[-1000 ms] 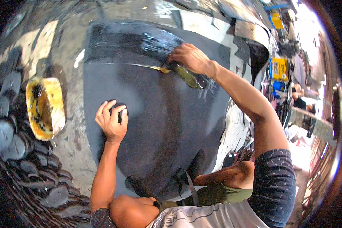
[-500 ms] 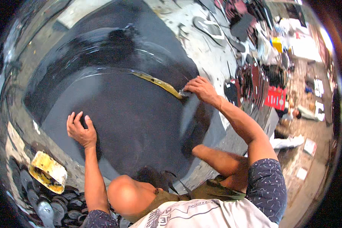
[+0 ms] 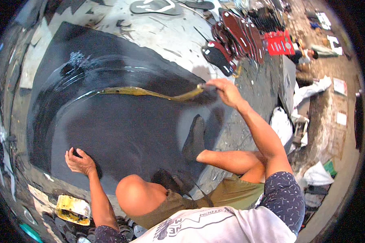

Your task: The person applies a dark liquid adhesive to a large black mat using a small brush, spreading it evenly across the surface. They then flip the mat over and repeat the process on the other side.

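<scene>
The right hand (image 3: 229, 93) has its grip closed on a small dark piece (image 3: 209, 88) with a pale tip, too blurred for its kind to be told; it is at the far right edge of a large black sheet (image 3: 129, 129) spread on the grey floor (image 3: 251, 121). From the pale tip a glossy yellow-brown streak (image 3: 134, 91) curves leftward across the sheet, thinning into whitish arcs, and the area beyond it looks shiny and dark. The left hand (image 3: 81, 164) is open and holds nothing visible, fingers spread and slightly curled at the sheet's near left; whether it presses on the sheet cannot be told. A foot in a dark sock (image 3: 195, 137) rests on the sheet's right part. The white shirt (image 3: 190, 224) bears dark capital lettering around a thin jagged line, and its dark sleeve has pale squiggles. A red packet (image 3: 279, 42) near the maroon soles (image 3: 239, 36) carries pale marks too small to read, and a white paper (image 3: 340, 88) at far right shows faint reddish print. At top lies a grey flip-flop (image 3: 156, 7) with white straps. Near the left forearm sits 1 stained yellow-and-white tub (image 3: 79, 205), beside dark soles (image 3: 71, 235).
</scene>
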A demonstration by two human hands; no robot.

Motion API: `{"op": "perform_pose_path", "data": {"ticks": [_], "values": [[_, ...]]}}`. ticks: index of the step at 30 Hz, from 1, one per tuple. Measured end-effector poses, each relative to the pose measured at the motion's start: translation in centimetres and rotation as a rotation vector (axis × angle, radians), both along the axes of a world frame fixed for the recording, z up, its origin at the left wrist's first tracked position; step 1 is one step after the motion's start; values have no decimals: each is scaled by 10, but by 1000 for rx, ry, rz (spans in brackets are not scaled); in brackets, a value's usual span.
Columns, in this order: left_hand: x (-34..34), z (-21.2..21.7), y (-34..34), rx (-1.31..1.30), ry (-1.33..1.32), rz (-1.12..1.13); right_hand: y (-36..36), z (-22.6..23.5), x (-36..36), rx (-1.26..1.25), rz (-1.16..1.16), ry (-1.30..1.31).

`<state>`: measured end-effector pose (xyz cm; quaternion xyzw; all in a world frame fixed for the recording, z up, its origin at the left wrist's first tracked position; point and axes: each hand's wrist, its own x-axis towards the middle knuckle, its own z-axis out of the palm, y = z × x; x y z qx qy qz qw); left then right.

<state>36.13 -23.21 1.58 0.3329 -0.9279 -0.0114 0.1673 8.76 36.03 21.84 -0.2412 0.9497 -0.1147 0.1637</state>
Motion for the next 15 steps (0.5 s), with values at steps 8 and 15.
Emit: {"op": "perform_pose_path", "data": {"ticks": [8,15], "values": [[-5,-12,1,-47,-22,-22,-42,51,21,-212,-376,118],[-8,-11,6,-5,-34,-14,-56,-54,57,-265,-819,125]]}}
